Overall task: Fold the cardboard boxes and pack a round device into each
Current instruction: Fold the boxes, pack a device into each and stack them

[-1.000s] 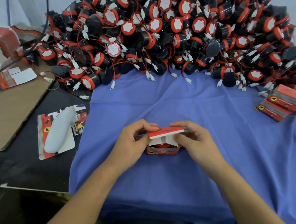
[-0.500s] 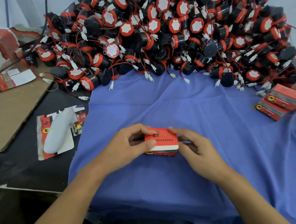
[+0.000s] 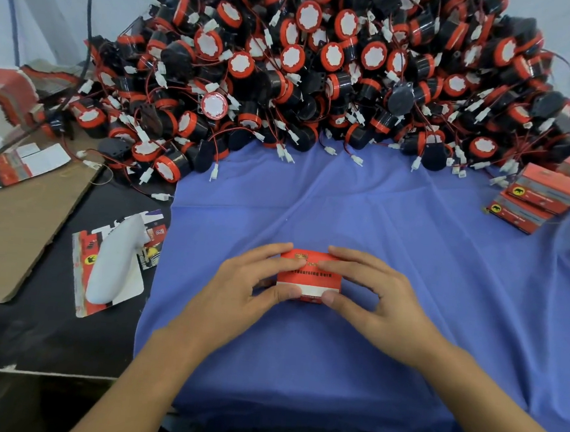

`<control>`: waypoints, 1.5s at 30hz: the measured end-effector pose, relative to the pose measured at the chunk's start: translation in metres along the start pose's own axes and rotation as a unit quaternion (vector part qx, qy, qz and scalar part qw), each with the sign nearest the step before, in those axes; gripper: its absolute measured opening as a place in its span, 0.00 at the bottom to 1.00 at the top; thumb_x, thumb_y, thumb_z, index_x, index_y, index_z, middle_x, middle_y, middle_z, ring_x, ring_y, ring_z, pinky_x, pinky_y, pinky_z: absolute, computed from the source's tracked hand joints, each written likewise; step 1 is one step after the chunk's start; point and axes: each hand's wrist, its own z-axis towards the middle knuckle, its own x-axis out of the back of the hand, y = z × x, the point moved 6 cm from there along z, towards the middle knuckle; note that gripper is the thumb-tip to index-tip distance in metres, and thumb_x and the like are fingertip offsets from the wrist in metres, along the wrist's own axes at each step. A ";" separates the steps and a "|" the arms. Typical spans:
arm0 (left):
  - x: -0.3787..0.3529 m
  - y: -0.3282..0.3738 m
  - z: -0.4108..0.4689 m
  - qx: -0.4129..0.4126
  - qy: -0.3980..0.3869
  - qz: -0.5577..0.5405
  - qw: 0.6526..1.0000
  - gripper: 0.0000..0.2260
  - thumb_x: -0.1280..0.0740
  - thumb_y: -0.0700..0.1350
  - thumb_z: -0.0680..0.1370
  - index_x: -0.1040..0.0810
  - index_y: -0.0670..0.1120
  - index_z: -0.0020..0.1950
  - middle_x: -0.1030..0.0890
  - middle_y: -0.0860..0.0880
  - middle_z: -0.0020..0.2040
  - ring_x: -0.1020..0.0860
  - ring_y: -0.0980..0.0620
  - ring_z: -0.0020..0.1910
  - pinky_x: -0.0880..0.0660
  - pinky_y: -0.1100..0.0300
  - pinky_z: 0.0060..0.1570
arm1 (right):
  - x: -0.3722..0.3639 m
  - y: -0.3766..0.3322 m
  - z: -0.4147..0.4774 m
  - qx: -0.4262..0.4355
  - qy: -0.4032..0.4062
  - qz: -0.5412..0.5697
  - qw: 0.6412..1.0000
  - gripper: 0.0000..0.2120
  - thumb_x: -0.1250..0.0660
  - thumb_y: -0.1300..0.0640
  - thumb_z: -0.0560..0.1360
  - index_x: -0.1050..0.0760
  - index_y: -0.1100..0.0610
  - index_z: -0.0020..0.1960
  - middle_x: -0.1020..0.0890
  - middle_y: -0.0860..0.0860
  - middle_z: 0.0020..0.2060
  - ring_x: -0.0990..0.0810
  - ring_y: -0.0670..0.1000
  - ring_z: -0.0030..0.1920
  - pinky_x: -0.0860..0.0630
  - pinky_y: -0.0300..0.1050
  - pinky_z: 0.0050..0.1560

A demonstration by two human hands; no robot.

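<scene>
Here, left hand (image 3: 237, 293) and right hand (image 3: 375, 298) each pinching the closed red box (image 3: 309, 279), on blue cloth (image 3: 345, 203)

Even, soft light; wide-angle bending at edges (corners blurred).

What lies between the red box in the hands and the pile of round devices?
Only bare, creased blue cloth separates the red box from the pile, as the head view shows.

box (image 3: 309, 275) on cloth (image 3: 361, 214) between left hand (image 3: 238, 291) and right hand (image 3: 381, 296), device pile (image 3: 321, 70) behind, stacked boxes (image 3: 541, 196) right, cardboard (image 3: 16, 230) left
</scene>
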 end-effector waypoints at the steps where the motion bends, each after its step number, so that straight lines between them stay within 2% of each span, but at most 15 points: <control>1: 0.001 0.002 0.001 -0.011 0.002 0.026 1.000 0.17 0.31 0.56 0.79 0.20 0.61 0.68 0.27 0.61 0.72 0.29 0.66 0.71 0.29 0.71 0.64 | 0.000 0.000 0.000 0.003 -0.001 -0.007 1.000 0.19 0.29 0.44 0.78 0.22 0.39 0.68 0.25 0.37 0.71 0.27 0.40 0.72 0.29 0.40 0.71; 5: 0.001 0.008 0.006 -0.025 0.008 0.105 0.994 0.17 0.34 0.59 0.80 0.20 0.60 0.68 0.26 0.57 0.70 0.31 0.62 0.72 0.35 0.66 0.71 | 0.000 -0.001 0.001 0.028 0.009 -0.030 0.999 0.17 0.29 0.52 0.80 0.21 0.46 0.68 0.24 0.40 0.71 0.30 0.41 0.74 0.31 0.43 0.73; 8: 0.000 0.015 0.007 -0.061 0.026 0.124 0.990 0.16 0.34 0.55 0.81 0.18 0.55 0.66 0.23 0.55 0.65 0.30 0.61 0.71 0.35 0.69 0.70 | 0.001 -0.004 0.002 0.052 0.031 -0.048 0.997 0.15 0.30 0.56 0.80 0.20 0.50 0.67 0.21 0.42 0.68 0.28 0.42 0.74 0.30 0.43 0.73; 11: 0.000 0.017 0.008 -0.074 0.044 0.131 0.988 0.13 0.31 0.50 0.81 0.17 0.52 0.65 0.21 0.53 0.63 0.28 0.60 0.68 0.35 0.70 0.68 | 0.003 -0.004 0.004 0.050 0.037 -0.033 0.997 0.15 0.30 0.55 0.80 0.20 0.49 0.66 0.20 0.42 0.66 0.27 0.41 0.72 0.29 0.41 0.72; 15: 0.000 0.024 0.006 -0.130 0.090 0.157 0.975 0.11 0.29 0.47 0.79 0.14 0.46 0.59 0.18 0.52 0.58 0.25 0.55 0.59 0.31 0.67 0.64 | 0.005 -0.004 0.004 0.040 0.052 0.000 0.998 0.14 0.29 0.54 0.79 0.18 0.46 0.64 0.19 0.39 0.65 0.24 0.41 0.70 0.28 0.40 0.70; 18: -0.003 0.022 0.003 -0.154 0.104 0.177 0.966 0.11 0.29 0.44 0.80 0.14 0.45 0.61 0.17 0.51 0.57 0.25 0.53 0.56 0.30 0.66 0.62 | 0.002 -0.004 0.000 0.043 0.046 -0.005 0.998 0.13 0.29 0.54 0.80 0.18 0.47 0.64 0.20 0.40 0.67 0.26 0.42 0.71 0.30 0.39 0.71; 21: -0.007 0.022 -0.004 -0.170 0.104 0.201 0.959 0.13 0.32 0.46 0.82 0.16 0.45 0.64 0.18 0.51 0.60 0.25 0.52 0.57 0.29 0.63 0.63 | -0.003 -0.004 -0.006 0.045 0.027 -0.022 0.998 0.15 0.32 0.52 0.81 0.19 0.50 0.67 0.23 0.42 0.71 0.30 0.43 0.75 0.33 0.39 0.74; 28: -0.016 0.025 -0.015 -0.141 0.091 0.275 0.947 0.17 0.34 0.49 0.82 0.20 0.45 0.70 0.19 0.52 0.66 0.23 0.50 0.65 0.24 0.56 0.65 | -0.009 -0.015 -0.014 0.064 0.049 -0.074 0.994 0.15 0.33 0.58 0.80 0.19 0.59 0.66 0.23 0.50 0.72 0.31 0.47 0.77 0.32 0.45 0.75; 32: -0.020 0.030 -0.021 -0.133 0.075 0.324 0.934 0.22 0.25 0.37 0.76 0.21 0.42 0.71 0.19 0.49 0.67 0.23 0.48 0.67 0.22 0.57 0.64 | -0.011 -0.023 -0.016 0.056 0.082 -0.128 0.987 0.14 0.30 0.61 0.79 0.18 0.59 0.64 0.22 0.52 0.70 0.29 0.50 0.75 0.28 0.48 0.73; 34: -0.025 0.034 -0.022 -0.131 0.066 0.359 0.922 0.25 0.24 0.32 0.73 0.21 0.40 0.70 0.19 0.46 0.66 0.21 0.45 0.66 0.20 0.56 0.61 | -0.014 -0.025 -0.018 0.055 0.094 -0.158 0.981 0.14 0.30 0.62 0.79 0.18 0.60 0.64 0.21 0.53 0.69 0.28 0.51 0.75 0.27 0.48 0.72; 36: -0.030 0.040 -0.025 -0.146 0.068 0.407 0.899 0.23 0.30 0.30 0.74 0.21 0.38 0.69 0.18 0.44 0.65 0.20 0.43 0.65 0.18 0.54 0.56 | -0.016 -0.027 -0.018 0.054 0.103 -0.171 0.978 0.14 0.32 0.61 0.80 0.18 0.60 0.64 0.21 0.53 0.70 0.27 0.52 0.74 0.27 0.49 0.72; 38: -0.033 0.044 -0.028 -0.139 0.064 0.446 0.882 0.23 0.41 0.32 0.75 0.21 0.37 0.68 0.18 0.42 0.64 0.19 0.43 0.64 0.17 0.53 0.53 | -0.020 -0.029 -0.019 0.047 0.105 -0.174 0.978 0.15 0.35 0.59 0.81 0.19 0.60 0.65 0.22 0.53 0.71 0.28 0.52 0.75 0.26 0.50 0.71; 41: -0.035 0.043 -0.030 -0.110 0.049 0.452 0.884 0.26 0.46 0.33 0.73 0.21 0.37 0.69 0.18 0.42 0.66 0.19 0.43 0.65 0.17 0.53 0.53 | -0.022 -0.028 -0.021 0.040 0.109 -0.137 0.984 0.15 0.36 0.58 0.81 0.21 0.59 0.66 0.27 0.52 0.74 0.31 0.49 0.76 0.29 0.46 0.73; 43: -0.036 0.040 -0.032 -0.105 0.058 0.434 0.893 0.26 0.43 0.32 0.73 0.22 0.38 0.70 0.20 0.43 0.68 0.21 0.44 0.67 0.18 0.54 0.57 | -0.022 -0.023 -0.022 0.026 0.107 -0.087 0.990 0.16 0.33 0.57 0.81 0.24 0.57 0.68 0.32 0.51 0.78 0.33 0.44 0.77 0.32 0.38 0.73; 45: -0.036 0.035 -0.032 -0.090 0.058 0.416 0.903 0.29 0.32 0.28 0.70 0.24 0.38 0.72 0.22 0.43 0.70 0.23 0.44 0.70 0.20 0.54 0.62 | -0.018 -0.013 -0.022 -0.015 0.114 -0.025 0.993 0.22 0.30 0.53 0.80 0.30 0.52 0.72 0.32 0.46 0.77 0.34 0.41 0.77 0.32 0.35 0.71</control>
